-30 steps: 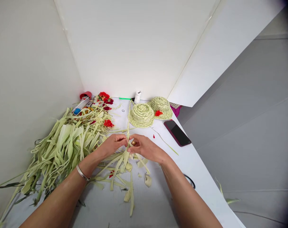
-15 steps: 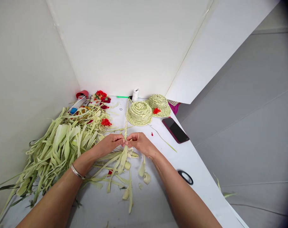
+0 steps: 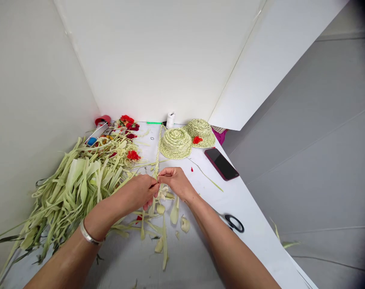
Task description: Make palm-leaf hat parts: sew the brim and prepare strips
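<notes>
A thin pale-green braid (image 3: 157, 156) of husk strips runs from the back of the table down to my fingers. My left hand (image 3: 143, 190) is closed on the loose strips at its near end, with the back of the hand turned up. Close against it, my right hand (image 3: 173, 180) pinches the braid between thumb and fingers. Strip ends hang below both hands, partly hidden by the left one. Just beyond stand a coiled husk hat (image 3: 176, 142) and a second hat (image 3: 200, 130) with a red flower (image 3: 197, 139).
A big heap of husk strips (image 3: 77, 184) covers the left side. Red flowers (image 3: 133, 155) lie by it. On the right are a phone (image 3: 221, 163) and scissors (image 3: 235, 222) near the table edge. A white thread spool (image 3: 170, 120) stands at the back wall.
My left hand has moved down and turned over, closing round the strips. My right hand still pinches close by, slightly shifted left. More of the scissors shows.
</notes>
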A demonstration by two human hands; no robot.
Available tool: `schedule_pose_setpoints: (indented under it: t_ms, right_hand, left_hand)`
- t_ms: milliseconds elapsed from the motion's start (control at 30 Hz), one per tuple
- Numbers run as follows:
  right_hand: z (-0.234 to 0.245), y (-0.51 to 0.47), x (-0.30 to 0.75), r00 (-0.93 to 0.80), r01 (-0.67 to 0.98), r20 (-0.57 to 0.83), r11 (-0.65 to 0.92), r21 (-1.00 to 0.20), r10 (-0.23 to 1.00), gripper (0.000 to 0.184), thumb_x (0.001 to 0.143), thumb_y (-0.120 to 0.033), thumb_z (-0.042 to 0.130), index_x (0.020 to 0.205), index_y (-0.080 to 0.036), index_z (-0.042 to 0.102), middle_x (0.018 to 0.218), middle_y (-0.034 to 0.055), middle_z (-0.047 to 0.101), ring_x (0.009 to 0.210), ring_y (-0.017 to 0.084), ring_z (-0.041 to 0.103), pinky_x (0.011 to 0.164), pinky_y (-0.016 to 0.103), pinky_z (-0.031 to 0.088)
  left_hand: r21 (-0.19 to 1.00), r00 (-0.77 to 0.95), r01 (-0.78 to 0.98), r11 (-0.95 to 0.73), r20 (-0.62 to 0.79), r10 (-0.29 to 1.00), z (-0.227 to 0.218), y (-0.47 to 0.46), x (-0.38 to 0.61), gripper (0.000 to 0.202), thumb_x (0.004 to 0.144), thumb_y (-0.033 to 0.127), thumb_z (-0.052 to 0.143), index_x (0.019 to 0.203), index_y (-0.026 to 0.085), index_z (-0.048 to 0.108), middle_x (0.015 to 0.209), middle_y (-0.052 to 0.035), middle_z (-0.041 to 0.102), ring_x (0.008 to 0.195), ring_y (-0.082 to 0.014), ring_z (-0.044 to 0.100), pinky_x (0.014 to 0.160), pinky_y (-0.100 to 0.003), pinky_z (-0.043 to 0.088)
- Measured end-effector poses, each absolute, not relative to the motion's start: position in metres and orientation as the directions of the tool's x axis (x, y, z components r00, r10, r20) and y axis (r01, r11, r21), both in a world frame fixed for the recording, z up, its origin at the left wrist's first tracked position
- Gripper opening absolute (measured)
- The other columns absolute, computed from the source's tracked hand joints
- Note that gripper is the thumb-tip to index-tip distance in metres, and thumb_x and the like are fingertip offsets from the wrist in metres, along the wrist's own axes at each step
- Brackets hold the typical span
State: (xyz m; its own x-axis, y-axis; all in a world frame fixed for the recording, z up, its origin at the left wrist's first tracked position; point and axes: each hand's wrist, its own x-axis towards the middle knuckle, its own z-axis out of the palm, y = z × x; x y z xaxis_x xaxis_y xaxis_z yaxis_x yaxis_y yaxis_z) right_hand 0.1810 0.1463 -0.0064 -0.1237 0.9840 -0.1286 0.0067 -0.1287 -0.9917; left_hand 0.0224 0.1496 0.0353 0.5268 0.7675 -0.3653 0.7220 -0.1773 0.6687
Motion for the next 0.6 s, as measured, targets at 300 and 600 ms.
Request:
schedule_pose_setpoints:
  t_ms: [300, 600]
  right_hand:
    - [0.005, 0.144, 0.186, -0.128, -0.011, -0.141, -0.144, -0.990, 0.982, 0.010, 0.065, -0.024, 0.066, 0.070, -0.015, 0.067, 0.061, -0.0034, 0.059, 0.058, 0.010, 0.049, 0.058, 0.023, 0.036]
    - [0.016, 0.144, 0.192, -0.175, -0.151, -0.213, -0.240, -0.959, 0.961, 0.029, 0.060, -0.033, 0.076, 0.078, -0.015, 0.063, 0.064, -0.0001, 0.068, 0.041, 0.004, 0.029, 0.043, 0.022, 0.017]
  left_hand:
    - [0.558, 0.522, 0.771, -0.306, -0.279, 0.806, 0.040, 0.140, 0.040, 0.034, 0.082, 0.024, 0.040, 0.048, 0.022, 0.044, 0.046, -0.0029, 0.061, 0.044, -0.0173, 0.056, 0.053, -0.029, 0.039]
    - [0.680, 0.602, 0.675, -0.286, -0.284, 0.746, 0.064, 0.148, 0.012, 0.041, 0.089, 0.045, 0.039, 0.067, 0.020, 0.062, 0.059, -0.0007, 0.063, 0.054, -0.0166, 0.056, 0.055, -0.026, 0.039]
